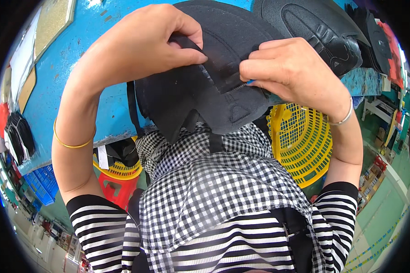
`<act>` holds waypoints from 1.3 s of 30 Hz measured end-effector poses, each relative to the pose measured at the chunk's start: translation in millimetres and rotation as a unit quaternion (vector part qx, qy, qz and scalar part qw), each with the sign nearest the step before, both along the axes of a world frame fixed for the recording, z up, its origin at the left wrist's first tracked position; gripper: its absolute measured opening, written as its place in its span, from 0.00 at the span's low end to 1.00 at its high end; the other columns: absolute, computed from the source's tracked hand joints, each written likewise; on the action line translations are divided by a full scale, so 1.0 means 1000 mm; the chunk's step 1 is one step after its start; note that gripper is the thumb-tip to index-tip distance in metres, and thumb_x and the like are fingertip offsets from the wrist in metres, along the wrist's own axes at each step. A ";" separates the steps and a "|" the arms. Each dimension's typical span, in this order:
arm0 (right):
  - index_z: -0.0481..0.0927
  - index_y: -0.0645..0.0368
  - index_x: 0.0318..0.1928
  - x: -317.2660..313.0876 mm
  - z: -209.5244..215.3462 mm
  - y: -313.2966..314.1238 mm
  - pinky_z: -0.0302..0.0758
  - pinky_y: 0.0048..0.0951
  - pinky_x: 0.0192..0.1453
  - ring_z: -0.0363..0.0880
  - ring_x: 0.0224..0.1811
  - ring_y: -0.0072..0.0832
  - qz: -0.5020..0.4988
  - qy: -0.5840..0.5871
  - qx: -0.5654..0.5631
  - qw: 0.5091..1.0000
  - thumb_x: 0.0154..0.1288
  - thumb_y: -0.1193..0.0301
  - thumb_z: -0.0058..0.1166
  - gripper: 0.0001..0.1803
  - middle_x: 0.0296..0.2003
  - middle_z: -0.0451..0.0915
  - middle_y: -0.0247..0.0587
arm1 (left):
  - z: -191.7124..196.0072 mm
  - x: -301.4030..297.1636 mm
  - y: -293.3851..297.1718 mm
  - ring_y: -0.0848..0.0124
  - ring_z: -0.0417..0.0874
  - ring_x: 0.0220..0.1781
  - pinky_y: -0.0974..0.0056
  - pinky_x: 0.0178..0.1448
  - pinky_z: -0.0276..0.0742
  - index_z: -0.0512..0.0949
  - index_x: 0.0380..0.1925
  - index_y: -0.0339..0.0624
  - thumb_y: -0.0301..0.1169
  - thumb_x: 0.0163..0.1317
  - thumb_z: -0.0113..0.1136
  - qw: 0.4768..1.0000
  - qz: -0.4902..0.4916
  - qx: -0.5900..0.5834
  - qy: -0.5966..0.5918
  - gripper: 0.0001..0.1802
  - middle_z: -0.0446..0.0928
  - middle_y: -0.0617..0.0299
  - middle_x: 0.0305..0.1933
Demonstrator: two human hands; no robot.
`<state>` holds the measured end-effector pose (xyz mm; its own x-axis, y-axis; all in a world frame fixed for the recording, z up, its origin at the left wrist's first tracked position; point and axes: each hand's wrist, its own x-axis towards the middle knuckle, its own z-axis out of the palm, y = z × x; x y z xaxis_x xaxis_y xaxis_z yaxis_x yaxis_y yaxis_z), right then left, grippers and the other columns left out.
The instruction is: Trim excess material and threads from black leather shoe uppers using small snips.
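Observation:
Black fabric pieces (177, 91), cut and stitched like shoe uppers, lie over the front edge of the blue table. My left hand (164, 41) is closed in a pinch on a black strip at the upper part of the fabric. To its right, my right hand (287, 68) pinches the edge of the same black fabric, fingers pressed together. A small bit of blue shows at its thumb tip; I cannot make out what it is. Between the hands runs an angular cut edge with a triangular stitched mark below it. The fabric's lower corner hangs above my checked apron (223, 186).
More black molded uppers (319, 32) are stacked at the far right of the blue table (105, 100). Yellow baskets (300, 145) stand below the table edge, one by a red stool (116, 191). Boards (54, 22) and a black bundle (19, 136) lie at left.

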<state>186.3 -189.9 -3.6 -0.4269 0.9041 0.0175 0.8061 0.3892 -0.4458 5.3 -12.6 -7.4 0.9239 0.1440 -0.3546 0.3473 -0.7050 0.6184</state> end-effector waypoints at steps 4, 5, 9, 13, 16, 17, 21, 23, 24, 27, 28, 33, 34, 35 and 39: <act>0.76 0.51 0.38 0.003 -0.004 0.008 0.75 0.37 0.31 0.80 0.31 0.38 0.007 0.041 -0.016 0.999 0.57 0.69 0.62 0.10 0.25 0.78 0.36 | -0.004 -0.003 0.004 0.72 0.63 0.22 0.64 0.27 0.61 0.78 0.29 0.35 0.33 0.59 0.66 0.998 -0.014 -0.037 -0.055 0.11 0.65 0.59 0.19; 0.75 0.51 0.38 0.001 -0.006 0.009 0.74 0.38 0.31 0.80 0.30 0.37 -0.015 0.016 0.014 1.000 0.58 0.69 0.62 0.10 0.24 0.77 0.36 | -0.004 -0.003 0.004 0.72 0.63 0.22 0.64 0.28 0.61 0.78 0.30 0.35 0.33 0.59 0.65 0.997 -0.021 -0.027 -0.065 0.11 0.65 0.59 0.19; 0.75 0.52 0.39 -0.010 -0.007 0.017 0.74 0.37 0.32 0.80 0.31 0.37 -0.046 -0.040 0.049 0.997 0.59 0.69 0.61 0.10 0.26 0.78 0.37 | -0.007 -0.003 0.003 0.71 0.64 0.22 0.64 0.29 0.63 0.78 0.30 0.34 0.32 0.60 0.64 0.995 -0.024 -0.023 -0.091 0.10 0.66 0.58 0.20; 0.76 0.54 0.42 -0.004 0.009 0.019 0.75 0.36 0.35 0.80 0.33 0.40 -0.116 -0.040 -0.082 0.989 0.63 0.65 0.61 0.11 0.30 0.80 0.40 | -0.005 -0.003 0.003 0.69 0.65 0.23 0.63 0.31 0.64 0.78 0.33 0.35 0.32 0.60 0.63 0.996 -0.029 -0.035 -0.081 0.10 0.67 0.58 0.21; 0.76 0.53 0.39 0.000 -0.001 0.014 0.72 0.39 0.30 0.79 0.27 0.41 -0.127 -0.049 0.034 0.990 0.65 0.55 0.58 0.15 0.23 0.78 0.41 | -0.002 -0.004 0.003 0.69 0.65 0.24 0.63 0.31 0.64 0.78 0.34 0.37 0.32 0.61 0.63 0.997 -0.027 -0.037 -0.066 0.10 0.67 0.57 0.22; 0.76 0.54 0.39 -0.003 -0.003 0.016 0.72 0.40 0.31 0.80 0.28 0.42 -0.126 -0.043 0.009 0.991 0.67 0.53 0.56 0.16 0.24 0.79 0.41 | -0.002 -0.005 0.004 0.69 0.65 0.24 0.64 0.31 0.64 0.78 0.35 0.37 0.32 0.61 0.63 0.997 -0.032 -0.030 -0.070 0.09 0.66 0.57 0.22; 0.76 0.53 0.38 -0.008 -0.009 0.023 0.72 0.40 0.31 0.80 0.28 0.42 -0.110 -0.037 0.019 0.993 0.68 0.55 0.56 0.15 0.24 0.79 0.41 | -0.010 -0.006 0.009 0.73 0.65 0.26 0.66 0.32 0.64 0.77 0.36 0.37 0.33 0.62 0.62 0.995 -0.052 -0.019 -0.078 0.10 0.69 0.60 0.24; 0.77 0.54 0.39 -0.004 -0.008 0.022 0.72 0.36 0.31 0.79 0.27 0.41 -0.129 -0.019 0.009 0.991 0.67 0.59 0.58 0.13 0.24 0.78 0.40 | -0.022 -0.009 0.013 0.78 0.66 0.28 0.70 0.33 0.64 0.77 0.37 0.37 0.35 0.66 0.61 0.988 -0.020 -0.100 -0.113 0.11 0.71 0.67 0.27; 0.77 0.55 0.39 -0.002 -0.009 0.021 0.72 0.33 0.31 0.78 0.27 0.40 -0.144 0.000 0.000 0.990 0.67 0.62 0.60 0.11 0.24 0.77 0.40 | -0.028 -0.011 0.016 0.78 0.66 0.28 0.70 0.33 0.64 0.77 0.37 0.37 0.35 0.66 0.61 0.988 -0.017 -0.100 -0.114 0.11 0.71 0.67 0.27; 0.77 0.56 0.39 -0.014 0.005 0.012 0.73 0.31 0.32 0.79 0.28 0.38 -0.145 0.020 0.037 0.988 0.63 0.69 0.60 0.08 0.27 0.77 0.39 | -0.022 -0.017 0.021 0.85 0.67 0.31 0.74 0.36 0.61 0.79 0.36 0.45 0.38 0.67 0.61 0.962 0.125 -0.207 -0.126 0.09 0.72 0.75 0.30; 0.77 0.56 0.40 -0.021 0.011 0.008 0.74 0.31 0.33 0.80 0.28 0.37 -0.141 0.004 0.043 0.989 0.60 0.72 0.60 0.08 0.28 0.78 0.39 | -0.005 -0.011 0.019 0.83 0.75 0.30 0.77 0.35 0.69 0.82 0.40 0.38 0.31 0.66 0.64 0.908 0.215 -0.345 -0.098 0.08 0.80 0.68 0.31; 0.78 0.64 0.49 -0.084 0.003 -0.015 0.76 0.23 0.23 0.78 0.20 0.22 -0.095 -0.239 0.074 0.963 0.54 0.70 0.60 0.21 0.52 0.80 0.52 | 0.011 -0.021 0.031 0.86 0.69 0.21 0.78 0.25 0.60 0.84 0.36 0.39 0.31 0.66 0.64 0.911 0.285 -0.243 -0.172 0.06 0.77 0.71 0.23; 0.78 0.64 0.49 -0.089 -0.002 -0.014 0.76 0.23 0.23 0.78 0.20 0.22 -0.097 -0.240 0.074 0.963 0.54 0.70 0.60 0.21 0.52 0.80 0.52 | 0.013 -0.019 0.033 0.86 0.68 0.19 0.77 0.23 0.58 0.84 0.37 0.40 0.31 0.66 0.64 0.915 0.277 -0.222 -0.190 0.07 0.76 0.72 0.21; 0.78 0.64 0.42 -0.095 -0.008 -0.012 0.72 0.23 0.19 0.76 0.18 0.20 -0.107 -0.256 0.114 0.954 0.53 0.70 0.57 0.16 0.46 0.82 0.54 | 0.002 -0.021 0.042 0.86 0.64 0.16 0.77 0.20 0.54 0.84 0.38 0.40 0.33 0.67 0.63 0.911 0.273 -0.210 -0.227 0.08 0.76 0.71 0.19; 0.79 0.65 0.33 -0.080 -0.012 0.003 0.69 0.21 0.15 0.73 0.15 0.18 -0.108 -0.205 0.160 0.960 0.52 0.71 0.55 0.10 0.36 0.83 0.57 | 0.014 -0.021 0.046 0.87 0.63 0.14 0.79 0.18 0.50 0.83 0.39 0.40 0.33 0.71 0.57 0.904 0.241 -0.185 -0.299 0.10 0.77 0.70 0.20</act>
